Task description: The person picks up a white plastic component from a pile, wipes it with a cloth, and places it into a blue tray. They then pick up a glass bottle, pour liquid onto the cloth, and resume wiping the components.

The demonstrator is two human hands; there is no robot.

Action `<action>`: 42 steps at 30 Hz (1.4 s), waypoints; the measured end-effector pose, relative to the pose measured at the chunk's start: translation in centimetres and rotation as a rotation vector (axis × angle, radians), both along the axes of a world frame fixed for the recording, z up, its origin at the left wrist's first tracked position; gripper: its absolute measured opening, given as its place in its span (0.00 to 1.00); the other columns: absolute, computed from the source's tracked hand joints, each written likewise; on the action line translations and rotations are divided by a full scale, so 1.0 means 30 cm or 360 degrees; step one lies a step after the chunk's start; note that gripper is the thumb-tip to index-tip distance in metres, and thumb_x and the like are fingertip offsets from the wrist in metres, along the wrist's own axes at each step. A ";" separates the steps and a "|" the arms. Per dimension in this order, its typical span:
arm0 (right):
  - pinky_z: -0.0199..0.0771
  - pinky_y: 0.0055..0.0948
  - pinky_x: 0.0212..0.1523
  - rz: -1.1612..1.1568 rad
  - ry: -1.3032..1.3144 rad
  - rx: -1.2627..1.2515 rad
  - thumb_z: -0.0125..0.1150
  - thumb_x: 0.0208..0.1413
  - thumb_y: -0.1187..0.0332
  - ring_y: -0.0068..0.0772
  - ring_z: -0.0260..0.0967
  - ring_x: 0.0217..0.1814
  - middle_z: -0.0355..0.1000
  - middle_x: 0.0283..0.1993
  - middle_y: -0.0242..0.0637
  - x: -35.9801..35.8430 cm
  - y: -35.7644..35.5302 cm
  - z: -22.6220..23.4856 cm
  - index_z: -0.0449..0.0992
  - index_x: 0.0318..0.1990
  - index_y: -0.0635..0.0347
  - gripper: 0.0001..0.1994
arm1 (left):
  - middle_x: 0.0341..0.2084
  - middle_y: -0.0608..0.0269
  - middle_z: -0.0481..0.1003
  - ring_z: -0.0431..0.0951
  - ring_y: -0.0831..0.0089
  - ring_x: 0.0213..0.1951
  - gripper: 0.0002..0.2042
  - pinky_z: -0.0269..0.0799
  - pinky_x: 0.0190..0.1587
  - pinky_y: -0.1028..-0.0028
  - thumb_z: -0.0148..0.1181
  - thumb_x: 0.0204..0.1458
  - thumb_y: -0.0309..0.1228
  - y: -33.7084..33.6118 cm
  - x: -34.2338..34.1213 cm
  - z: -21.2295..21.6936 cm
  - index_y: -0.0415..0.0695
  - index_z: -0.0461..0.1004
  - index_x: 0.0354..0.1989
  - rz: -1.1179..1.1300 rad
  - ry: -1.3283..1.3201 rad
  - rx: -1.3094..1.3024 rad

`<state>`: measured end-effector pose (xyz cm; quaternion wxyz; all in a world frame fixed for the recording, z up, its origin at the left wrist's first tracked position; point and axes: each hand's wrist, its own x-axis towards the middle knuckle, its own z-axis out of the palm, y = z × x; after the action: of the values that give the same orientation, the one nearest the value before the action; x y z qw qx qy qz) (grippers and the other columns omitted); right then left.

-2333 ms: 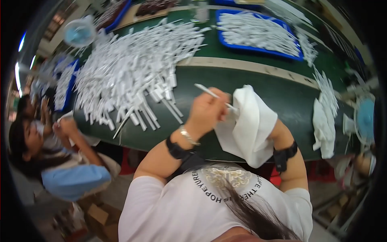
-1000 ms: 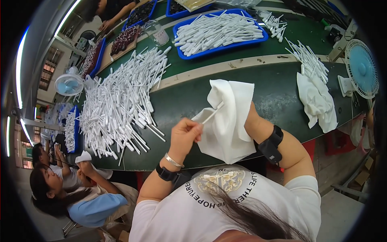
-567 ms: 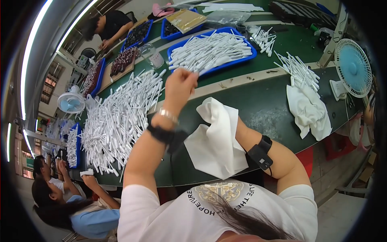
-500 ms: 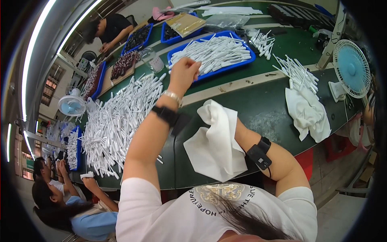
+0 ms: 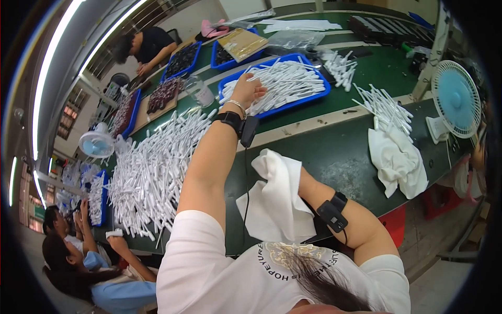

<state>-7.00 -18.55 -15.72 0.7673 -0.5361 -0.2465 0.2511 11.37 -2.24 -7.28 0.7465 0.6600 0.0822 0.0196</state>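
Note:
My left hand (image 5: 249, 90) reaches over the left part of a blue tray (image 5: 327, 90) heaped with slim white plastic sticks (image 5: 293, 78). Its fingers are apart, and I make out nothing held in them. A white cloth (image 5: 280, 209) drapes over my right hand, bunched at the top and hanging down at the table's near edge. The cloth hides the fingers of that hand, but it is held up in its grip. Left of my left forearm lies a large loose pile of the same white sticks (image 5: 151, 178).
At right, another white cloth (image 5: 397, 162) lies against a small stack of white sticks (image 5: 384, 107), beside a blue fan (image 5: 456, 97). A clear jar (image 5: 200, 91) stands left of the tray. Co-workers sit at lower left (image 5: 112, 285) and far left (image 5: 149, 44).
My left hand has moved forward and slightly right, farther over the tray, and its fingers have spread from a closed pose. My right hand stays with the cloth.

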 end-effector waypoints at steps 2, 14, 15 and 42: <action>0.66 0.22 0.39 0.0013 0.0062 0.0076 0.54 0.50 0.69 0.18 0.62 0.38 0.67 0.41 0.30 -0.001 0.002 0.016 0.66 0.48 0.61 0.17 | 0.25 0.59 0.70 0.72 0.71 0.29 0.09 0.70 0.31 0.76 0.50 0.48 0.26 0.067 -0.025 0.000 0.37 0.67 0.37 0.0068 -0.0086 0.0028; 0.63 0.21 0.46 0.0046 -0.0190 -0.0232 0.58 0.46 0.71 0.19 0.61 0.45 0.65 0.46 0.30 -0.001 -0.005 0.047 0.60 0.54 0.60 0.25 | 0.32 0.47 0.73 0.72 0.55 0.38 0.19 0.65 0.44 0.65 0.58 0.40 0.38 0.673 0.123 0.046 0.38 0.70 0.39 0.1510 -0.0344 0.1779; 0.63 0.21 0.47 0.0063 -0.0116 -0.0210 0.58 0.46 0.71 0.19 0.61 0.45 0.65 0.47 0.30 -0.006 -0.004 0.049 0.60 0.54 0.60 0.26 | 0.34 0.46 0.73 0.71 0.54 0.40 0.21 0.64 0.45 0.65 0.58 0.40 0.39 0.699 0.142 0.075 0.39 0.70 0.41 0.1431 -0.0217 0.1977; 0.64 0.25 0.47 0.0020 -0.0312 -0.0357 0.61 0.44 0.68 0.24 0.63 0.46 0.66 0.46 0.33 -0.011 0.014 0.058 0.65 0.50 0.59 0.23 | 0.40 0.45 0.71 0.71 0.55 0.42 0.25 0.64 0.46 0.68 0.59 0.38 0.42 0.743 0.179 0.110 0.35 0.70 0.41 0.1098 -0.0279 0.1590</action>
<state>-7.32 -18.11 -13.99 0.6731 -0.6390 -0.2940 0.2285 16.74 20.04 -3.96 0.3014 0.8614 0.2104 0.3505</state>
